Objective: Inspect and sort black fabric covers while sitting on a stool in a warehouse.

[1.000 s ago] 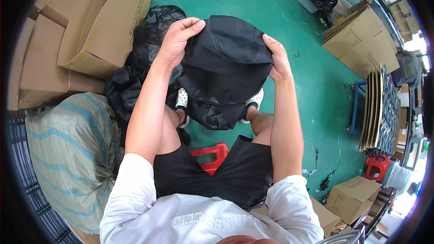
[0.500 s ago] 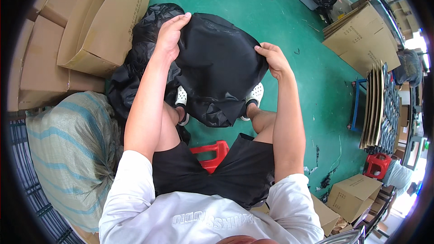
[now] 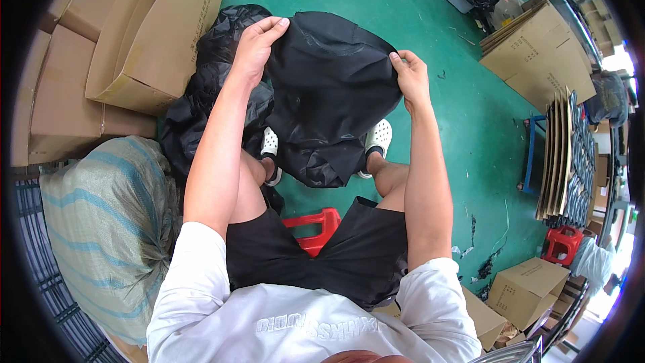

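Observation:
A smooth black sheet (image 3: 336, 74), fabric-like with a soft sheen, hangs stretched between my two hands above the floor. My left hand (image 3: 259, 44) pinches its upper left corner between thumb and fingers. The upper right edge is gripped by my right hand (image 3: 411, 74), the thumb on top. Below the sheet, crumpled black plastic (image 3: 319, 165) lies between my feet, partly covered by it. More black plastic bagging (image 3: 208, 87) is heaped to the left, beside and behind my left forearm.
Cardboard boxes (image 3: 161, 33) stand stacked at the far left. A striped woven sack (image 3: 104, 215) bulges by my left side. Under me is a red stool (image 3: 326, 228). Flattened cartons (image 3: 537, 54) and a blue trolley (image 3: 532, 154) stand to the right on the green floor (image 3: 463, 128).
My right hand has risen and shifted slightly right, lifting the sheet's right edge. My left hand has moved a little right. The sheet's top edge is higher and its folds have changed.

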{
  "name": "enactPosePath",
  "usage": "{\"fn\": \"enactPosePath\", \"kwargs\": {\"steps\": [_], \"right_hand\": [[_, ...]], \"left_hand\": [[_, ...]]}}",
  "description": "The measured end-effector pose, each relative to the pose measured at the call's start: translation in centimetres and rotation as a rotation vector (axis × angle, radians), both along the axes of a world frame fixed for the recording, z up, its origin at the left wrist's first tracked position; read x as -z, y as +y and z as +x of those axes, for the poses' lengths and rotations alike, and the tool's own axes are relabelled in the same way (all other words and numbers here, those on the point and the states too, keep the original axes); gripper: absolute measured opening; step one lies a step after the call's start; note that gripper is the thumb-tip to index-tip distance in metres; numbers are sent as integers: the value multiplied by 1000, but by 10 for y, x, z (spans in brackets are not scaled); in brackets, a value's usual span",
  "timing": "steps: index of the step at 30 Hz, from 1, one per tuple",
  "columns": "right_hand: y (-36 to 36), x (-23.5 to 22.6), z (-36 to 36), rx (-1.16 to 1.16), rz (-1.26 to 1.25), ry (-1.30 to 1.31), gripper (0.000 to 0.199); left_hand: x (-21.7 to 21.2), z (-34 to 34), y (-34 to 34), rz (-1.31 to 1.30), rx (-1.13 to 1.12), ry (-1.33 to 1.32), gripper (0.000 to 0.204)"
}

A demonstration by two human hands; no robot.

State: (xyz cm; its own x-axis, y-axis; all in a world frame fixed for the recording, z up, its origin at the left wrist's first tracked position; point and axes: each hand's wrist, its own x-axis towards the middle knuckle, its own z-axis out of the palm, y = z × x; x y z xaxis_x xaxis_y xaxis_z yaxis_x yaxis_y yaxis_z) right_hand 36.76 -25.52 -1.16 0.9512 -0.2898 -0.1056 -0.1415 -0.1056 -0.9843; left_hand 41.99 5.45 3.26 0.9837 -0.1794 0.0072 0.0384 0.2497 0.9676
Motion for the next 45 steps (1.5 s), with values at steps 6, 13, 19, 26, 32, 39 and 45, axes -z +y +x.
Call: {"fn": "enactPosePath", "kwargs": {"steps": [6,13,19,26,32,39,45], "right_hand": [[-2,-21,-11,-236,257,20,15],[-14,-33,-23,-487,540,-55,10],[-10,-41,-30,-534,551,7,19],[6,-35,-25,-666,624,75,33],[6,-40,-24,-712,376,200,68],[62,-47,-31,-763,-55,-264,104],[78,-54,-37,-669,39,34,66]], "left_hand": [[-19,-8,15,-111,481,105,18],[-24,-32,33,-379,532,-32,18],[-21,-29,25,-639,369,-2,24],[-19,-14,11,-555,-18,161,25],[-17,-15,0,-253,5,70,17],[-20,-46,-39,171,512,-238,19],[-22,-47,-51,577,402,-285,23]]}}
